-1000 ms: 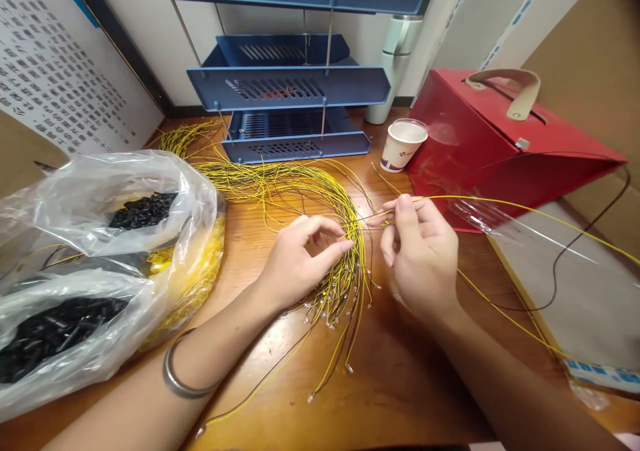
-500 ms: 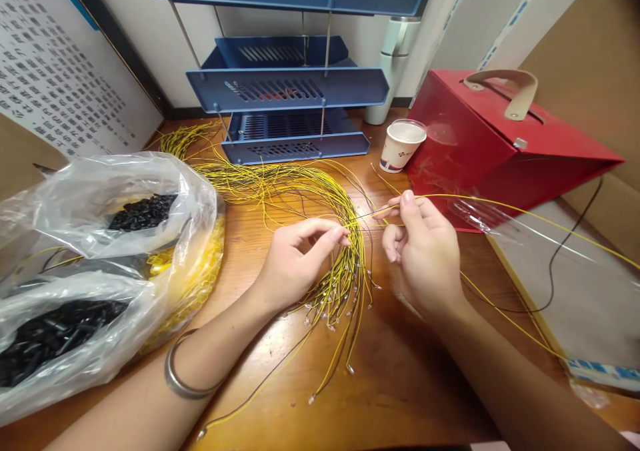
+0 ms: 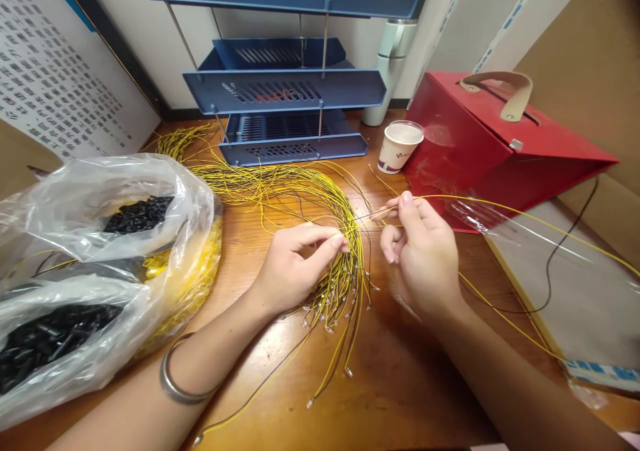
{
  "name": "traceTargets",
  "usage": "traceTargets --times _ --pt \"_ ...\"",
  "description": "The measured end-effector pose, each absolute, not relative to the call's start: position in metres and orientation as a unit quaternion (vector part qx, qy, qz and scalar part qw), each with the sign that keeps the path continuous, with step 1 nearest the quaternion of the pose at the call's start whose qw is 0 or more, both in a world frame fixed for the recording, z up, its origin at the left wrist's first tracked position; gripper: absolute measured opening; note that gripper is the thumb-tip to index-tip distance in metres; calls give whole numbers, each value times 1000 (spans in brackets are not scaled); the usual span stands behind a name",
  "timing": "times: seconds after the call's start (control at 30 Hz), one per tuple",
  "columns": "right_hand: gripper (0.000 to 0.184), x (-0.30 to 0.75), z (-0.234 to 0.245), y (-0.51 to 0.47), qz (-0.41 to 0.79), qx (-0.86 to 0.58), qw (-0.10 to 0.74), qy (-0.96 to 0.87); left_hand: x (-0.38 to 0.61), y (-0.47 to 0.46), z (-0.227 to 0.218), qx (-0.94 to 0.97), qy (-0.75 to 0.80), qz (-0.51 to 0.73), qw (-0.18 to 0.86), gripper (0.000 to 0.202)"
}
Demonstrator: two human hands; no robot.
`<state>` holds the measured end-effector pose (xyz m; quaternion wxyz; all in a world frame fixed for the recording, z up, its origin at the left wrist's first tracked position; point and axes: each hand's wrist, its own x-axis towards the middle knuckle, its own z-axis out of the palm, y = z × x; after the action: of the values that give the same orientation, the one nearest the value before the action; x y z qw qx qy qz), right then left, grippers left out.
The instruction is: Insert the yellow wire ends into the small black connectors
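My right hand (image 3: 423,254) pinches a thin yellow wire (image 3: 480,199) between thumb and forefinger; its other fingers are curled. The wire arcs away to the right edge, and a short stretch pokes out leftward from the fingertips. Just left of it, my left hand (image 3: 300,264) has thumb and forefinger pressed together over the bundle; whatever lies in that pinch is too small to make out. Beneath both hands a large bundle of yellow and dark wires (image 3: 280,179) curves across the wooden table, with small metal-looking ends fanning toward me.
Clear plastic bags (image 3: 115,171) with black and yellow small parts stand at left. Behind are a blue tiered tray rack (image 3: 290,91), a pale flask (image 3: 387,71) and a paper cup (image 3: 399,147). A red box (image 3: 465,137) with a strap handle takes up the right.
Both hands keep nearly the same places and pinches. The left fingertips have dipped slightly, and the whole view has shifted a little.
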<state>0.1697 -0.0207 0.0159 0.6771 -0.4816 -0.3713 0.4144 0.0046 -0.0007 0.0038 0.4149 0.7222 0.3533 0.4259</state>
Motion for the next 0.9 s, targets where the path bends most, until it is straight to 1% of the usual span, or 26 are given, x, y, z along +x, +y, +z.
traceTargets --times 0.07,0.17,0.23,0.3,0.37,0.47,0.53,0.6,0.73,0.9 --pt "29 170 16 -21 421 -476 682 -363 4 -1 4 718 357 429 416 20" --pt "29 170 17 -22 435 -464 684 -357 4 0 2 707 370 442 409 34" --pt "29 169 17 -22 445 -459 681 -357 4 2 0 687 400 467 387 38" --pt "29 169 17 -21 457 -457 673 -359 4 3 -1 674 421 481 370 30" --pt "28 169 16 -21 469 -455 665 -361 4 4 -2 693 402 465 377 23" --pt "27 168 14 -21 475 -452 659 -369 4 5 -2 746 334 413 402 28" --pt "25 168 14 -21 469 -455 659 -372 4 4 -1 771 311 385 401 31" --pt "24 167 14 -21 459 -462 660 -374 4 3 -1 786 306 373 388 28" --pt "22 167 14 -22 440 -475 664 -374 5 2 -1 777 318 396 373 21" --pt "24 169 15 -24 457 -464 656 -382 7 3 -2 751 340 419 381 21"
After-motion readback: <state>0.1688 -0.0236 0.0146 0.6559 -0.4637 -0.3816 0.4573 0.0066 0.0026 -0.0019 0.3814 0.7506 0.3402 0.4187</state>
